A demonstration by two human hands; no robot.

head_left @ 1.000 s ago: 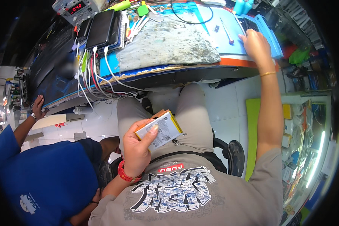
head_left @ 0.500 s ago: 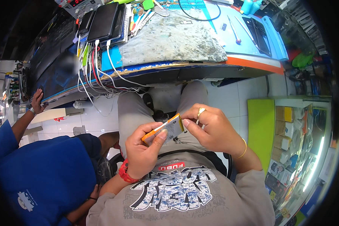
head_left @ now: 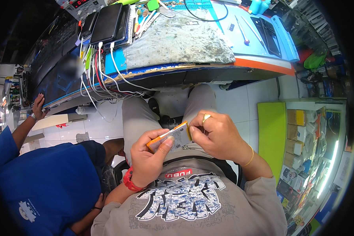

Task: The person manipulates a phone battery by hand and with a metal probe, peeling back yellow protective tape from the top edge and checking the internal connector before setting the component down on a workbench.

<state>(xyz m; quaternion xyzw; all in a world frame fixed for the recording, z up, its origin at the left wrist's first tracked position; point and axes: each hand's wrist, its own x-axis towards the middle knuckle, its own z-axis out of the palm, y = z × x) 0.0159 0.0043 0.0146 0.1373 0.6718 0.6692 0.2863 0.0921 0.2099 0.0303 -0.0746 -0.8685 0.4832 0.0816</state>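
Observation:
My left hand [head_left: 148, 151] is wrapped round a flat phone battery [head_left: 176, 138], grey with small print and orange along its edges. The left thumb lies across its label, and the fingers support it from behind. Tilted upward to the right, the battery is held above my lap. At its right end my right hand [head_left: 211, 131] is closed in a pinch of thumb and index finger. Whatever lies between those fingertips is too small and hidden to name.
A workbench with a stained grey mat [head_left: 177, 43] stands ahead, holding a stacked black device [head_left: 106, 23], a screwdriver [head_left: 242, 29] and a dark phone part [head_left: 266, 37]. White cables [head_left: 116, 67] hang over its edge. A co-worker in blue [head_left: 47, 185] sits left; a glass display case [head_left: 303, 157] stands right.
My right hand has shifted slightly, its fingers curling closer together at the battery's end. The left hand keeps its hold, and the battery has barely moved.

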